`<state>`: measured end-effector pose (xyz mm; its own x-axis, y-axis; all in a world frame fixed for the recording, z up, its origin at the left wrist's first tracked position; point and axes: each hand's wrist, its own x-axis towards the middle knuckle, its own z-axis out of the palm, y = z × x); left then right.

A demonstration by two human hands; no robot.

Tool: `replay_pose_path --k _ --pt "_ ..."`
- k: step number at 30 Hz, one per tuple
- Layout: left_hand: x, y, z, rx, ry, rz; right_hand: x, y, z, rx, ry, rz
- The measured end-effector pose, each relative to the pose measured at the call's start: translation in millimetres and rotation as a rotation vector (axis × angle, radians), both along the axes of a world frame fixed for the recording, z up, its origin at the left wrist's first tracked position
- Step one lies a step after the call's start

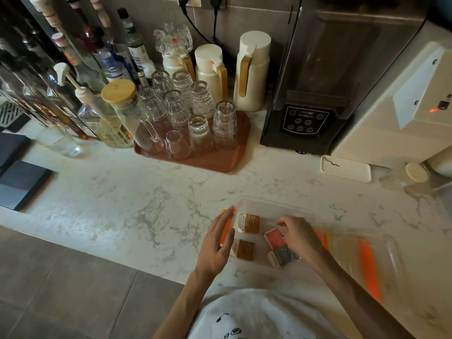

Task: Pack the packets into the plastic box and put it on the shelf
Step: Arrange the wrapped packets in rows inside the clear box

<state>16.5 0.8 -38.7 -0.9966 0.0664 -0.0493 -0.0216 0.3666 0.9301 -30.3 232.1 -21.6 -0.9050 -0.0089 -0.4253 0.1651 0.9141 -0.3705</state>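
Observation:
A clear plastic box [266, 206] with orange side clips stands on the marble counter near its front edge. Inside lie two brown packets [249, 223] [244, 249], a red packet [274, 237] and a dark grey packet [281, 257]. My left hand [217, 243] rests flat against the box's left side, fingers apart. My right hand [297, 234] reaches into the box, its fingertips pinched on the red packet's edge. To the right lies the clear lid [367, 260] with an orange clip.
A brown tray [215, 160] of upturned glasses stands behind the box. Bottles line the back left; cream jugs [252, 72], a dark blender [305, 118] and a white appliance [396, 113] stand at the back right. A white dish [346, 168] and a dark board [19, 182] lie on the counter.

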Motion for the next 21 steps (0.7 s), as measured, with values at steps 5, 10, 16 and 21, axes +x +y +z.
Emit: replay_pose_path --k 5,10,16,21 --pt "0 0 0 0.018 0.009 -0.005 6 -14 0 0.167 -0.046 0.107" --pt "0 -1 1 -0.012 -0.001 -0.012 10 -38 -3 0.322 -0.088 0.158" --pt "0 0 1 -0.005 0.001 -0.009 9 -33 0 0.368 -0.160 0.223" --pt "1 0 0 0.003 -0.003 -0.003 10 -25 1 0.381 -0.256 0.269"
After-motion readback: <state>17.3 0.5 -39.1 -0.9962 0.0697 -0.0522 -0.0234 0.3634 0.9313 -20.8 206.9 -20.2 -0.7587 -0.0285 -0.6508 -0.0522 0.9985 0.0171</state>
